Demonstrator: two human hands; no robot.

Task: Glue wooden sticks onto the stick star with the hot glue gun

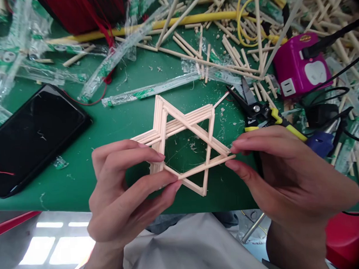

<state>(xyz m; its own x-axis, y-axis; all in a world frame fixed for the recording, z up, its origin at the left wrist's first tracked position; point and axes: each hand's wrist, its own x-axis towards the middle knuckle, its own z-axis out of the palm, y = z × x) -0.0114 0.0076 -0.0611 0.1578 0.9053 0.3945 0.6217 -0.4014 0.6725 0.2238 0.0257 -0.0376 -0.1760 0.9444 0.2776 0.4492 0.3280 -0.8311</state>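
Note:
A six-pointed star of stacked pale wooden sticks (pixel 187 120) is raised over the green tabletop. My left hand (pixel 128 187) is closed on its left side, fingers over the layered sticks and fingertips by the lower-left inner corner. One wooden stick (pixel 207 167) slants across the star's lower right, its left end at my left fingertips. My right hand (pixel 289 170) pinches this stick's right end, beside the star's right point. My right fingers partly cover that point, and my left fingers hide much of the left side.
Black-and-yellow wire cutters (pixel 256 108) lie beyond my right hand, near a magenta power adapter (pixel 302 65). On the left rests a black phone (pixel 35 135). Loose sticks, clear plastic wrappers (pixel 154 89) and a red thread spool (pixel 84 14) crowd the back of the green table (pixel 108 121).

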